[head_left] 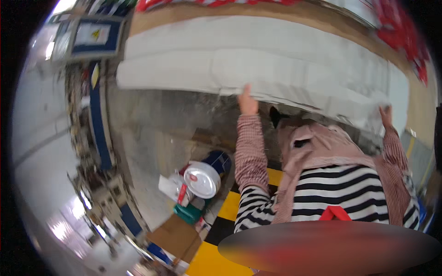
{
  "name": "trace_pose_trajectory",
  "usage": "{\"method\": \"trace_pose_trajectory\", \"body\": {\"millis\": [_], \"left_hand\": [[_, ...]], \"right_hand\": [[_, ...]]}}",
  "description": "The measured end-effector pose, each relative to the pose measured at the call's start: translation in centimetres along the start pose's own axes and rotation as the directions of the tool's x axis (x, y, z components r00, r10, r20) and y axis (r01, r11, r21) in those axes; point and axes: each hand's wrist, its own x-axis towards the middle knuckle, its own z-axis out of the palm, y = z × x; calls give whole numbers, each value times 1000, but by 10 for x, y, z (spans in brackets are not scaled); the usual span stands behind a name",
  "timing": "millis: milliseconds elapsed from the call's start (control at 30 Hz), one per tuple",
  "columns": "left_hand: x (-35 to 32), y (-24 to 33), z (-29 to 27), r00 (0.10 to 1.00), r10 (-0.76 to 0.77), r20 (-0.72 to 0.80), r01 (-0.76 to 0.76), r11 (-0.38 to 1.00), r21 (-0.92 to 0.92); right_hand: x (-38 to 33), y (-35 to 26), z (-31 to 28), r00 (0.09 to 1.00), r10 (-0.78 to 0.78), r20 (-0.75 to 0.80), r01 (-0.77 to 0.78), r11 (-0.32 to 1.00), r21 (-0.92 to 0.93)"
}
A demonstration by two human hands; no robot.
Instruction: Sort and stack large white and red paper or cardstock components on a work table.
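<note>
A long white sheet (276,69), in folded layers, lies across the brown tabletop (184,13) in front of me. Its near edge hangs at the table's front. I grip that edge near its middle with my left hand (249,102), thumb or finger pointing up over the white surface. Farther right, my right hand (386,116) is closed on the same sheet near its right end. The picture is slightly blurred, and parts of the fingers are hidden. Whether the sheet is cloth, paper or film I cannot tell.
Red and white packages (403,37) lie along the table's far and right edges. To the left, on the floor, stand a white-lidded bucket (202,179), a green container (189,213) and a cardboard piece (177,237). Yellow-black floor marking (209,257) runs beside me; machinery (96,115) lines the left.
</note>
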Motion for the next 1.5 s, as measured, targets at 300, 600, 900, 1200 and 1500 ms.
{"method": "trace_pose_trajectory", "body": {"millis": [300,600,900,1200,1500], "left_hand": [[-13,36,-10,916,-389,-95,176,605,-777],[36,33,-53,859,-393,-327,245,878,-412],[42,33,-63,809,-510,-291,425,851,-309],[31,43,-51,870,-328,-368,210,922,-324],[40,43,-50,846,-323,-423,253,943,-215]], "right_hand": [[36,-150,50,972,-155,175,191,957,-216],[-13,-491,253,589,-674,446,651,723,232],[-33,-625,392,533,-755,382,705,646,293],[-13,-646,461,639,-533,554,464,842,275],[-16,-648,459,592,-643,486,564,761,321]]}}
